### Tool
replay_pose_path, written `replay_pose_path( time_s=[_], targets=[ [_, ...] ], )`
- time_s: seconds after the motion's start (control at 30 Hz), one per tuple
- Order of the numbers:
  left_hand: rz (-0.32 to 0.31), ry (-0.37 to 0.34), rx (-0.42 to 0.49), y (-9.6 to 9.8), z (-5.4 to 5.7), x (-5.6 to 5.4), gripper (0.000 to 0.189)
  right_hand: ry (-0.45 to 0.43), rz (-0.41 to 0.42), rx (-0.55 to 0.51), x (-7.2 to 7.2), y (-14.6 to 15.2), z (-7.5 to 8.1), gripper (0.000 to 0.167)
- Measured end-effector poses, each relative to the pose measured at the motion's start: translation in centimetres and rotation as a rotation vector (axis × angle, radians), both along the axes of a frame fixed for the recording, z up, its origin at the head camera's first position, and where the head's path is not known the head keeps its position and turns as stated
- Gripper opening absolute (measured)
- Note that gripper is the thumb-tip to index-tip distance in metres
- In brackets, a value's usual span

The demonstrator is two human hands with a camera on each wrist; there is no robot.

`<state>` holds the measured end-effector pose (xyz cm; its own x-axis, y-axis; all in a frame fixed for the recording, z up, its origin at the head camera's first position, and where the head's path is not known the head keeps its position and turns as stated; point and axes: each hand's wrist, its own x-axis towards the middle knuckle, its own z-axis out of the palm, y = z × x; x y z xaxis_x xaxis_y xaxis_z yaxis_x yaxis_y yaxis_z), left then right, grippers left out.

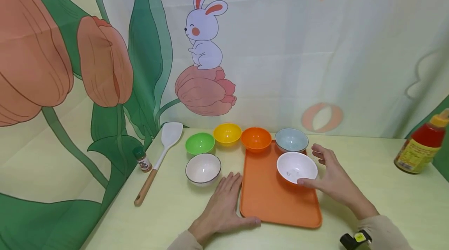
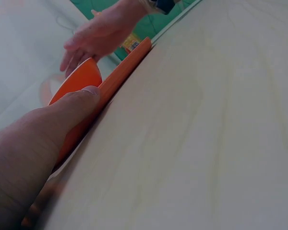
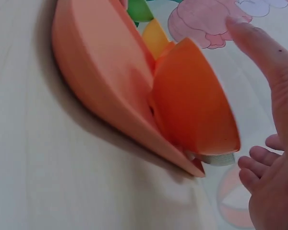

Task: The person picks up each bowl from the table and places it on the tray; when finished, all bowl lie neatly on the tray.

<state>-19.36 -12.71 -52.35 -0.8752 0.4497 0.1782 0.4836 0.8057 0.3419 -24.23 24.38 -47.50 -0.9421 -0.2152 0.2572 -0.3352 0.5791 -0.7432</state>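
Observation:
A bowl (image 1: 296, 166), white inside and orange outside, stands upright on the orange tray (image 1: 277, 207). Beside its right rim is my right hand (image 1: 334, 183), fingers spread and thumb extended past the near rim. In the right wrist view, a gap shows between that hand (image 3: 283, 91) and the bowl's orange outside (image 3: 197, 105). My left hand (image 1: 224, 207) lies flat at the tray's left side, its thumb by the near left corner. The left wrist view has the left thumb (image 2: 72, 110) against the tray's edge (image 2: 127, 64).
Behind stand green (image 1: 200, 144), yellow (image 1: 227, 134), orange (image 1: 256, 139) and pale blue (image 1: 292, 140) bowls. A dark-rimmed white bowl (image 1: 203, 169) sits left of the tray. Farther left are a spatula (image 1: 159, 162) and spice jar (image 1: 142, 160); a red sauce bottle (image 1: 421, 144) stands far right.

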Motion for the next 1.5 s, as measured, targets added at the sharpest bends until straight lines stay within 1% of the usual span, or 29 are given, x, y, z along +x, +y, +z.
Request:
replay_pose_path(
  time_s=[0.13,0.27,0.37,0.43,0.53,0.7,0.83,0.93,1.07,1.13,1.37,1.5],
  targets=[
    [0.0,0.005,0.005,0.2,0.0,-0.1,0.133,0.019,-0.046,-0.014,1.1,0.8,1.3,0.128],
    [0.001,-0.01,0.011,0.3,-0.1,-0.2,0.134,0.05,-0.068,0.013,2.7,1.7,1.5,0.131],
    [-0.001,-0.002,0.015,0.2,-0.1,-0.2,0.134,0.078,-0.069,0.044,3.9,2.3,0.8,0.132],
    [0.0,0.007,0.015,0.1,-0.1,-0.1,0.135,0.081,-0.065,0.054,4.7,2.6,0.1,0.133],
    [0.001,0.01,0.015,0.0,-0.1,-0.1,0.135,0.058,-0.059,0.062,5.7,2.8,-0.8,0.135],
    [0.003,0.004,0.017,-0.1,0.0,-0.2,0.134,0.029,-0.034,0.108,7.0,2.5,-2.3,0.131],
    [0.004,0.003,0.018,0.0,-0.1,-0.2,0.134,0.008,-0.002,0.189,7.5,1.7,-3.6,0.133],
    [0.006,0.001,0.012,0.0,-0.2,-0.2,0.134,0.044,0.02,0.292,7.6,1.3,-4.5,0.133],
    [0.008,-0.004,0.006,0.0,-0.1,-0.1,0.135,0.085,0.024,0.399,7.9,1.1,-5.1,0.125],
    [0.012,-0.014,0.009,0.0,-0.1,-0.1,0.136,0.069,0.019,0.421,8.0,1.1,-5.0,0.123],
    [0.015,-0.026,0.011,0.1,0.0,-0.2,0.136,0.061,0.021,0.434,8.2,1.2,-4.8,0.124],
    [0.021,-0.031,0.014,0.2,0.0,0.0,0.136,0.052,0.024,0.435,8.2,1.2,-5.0,0.123]
  ],
)
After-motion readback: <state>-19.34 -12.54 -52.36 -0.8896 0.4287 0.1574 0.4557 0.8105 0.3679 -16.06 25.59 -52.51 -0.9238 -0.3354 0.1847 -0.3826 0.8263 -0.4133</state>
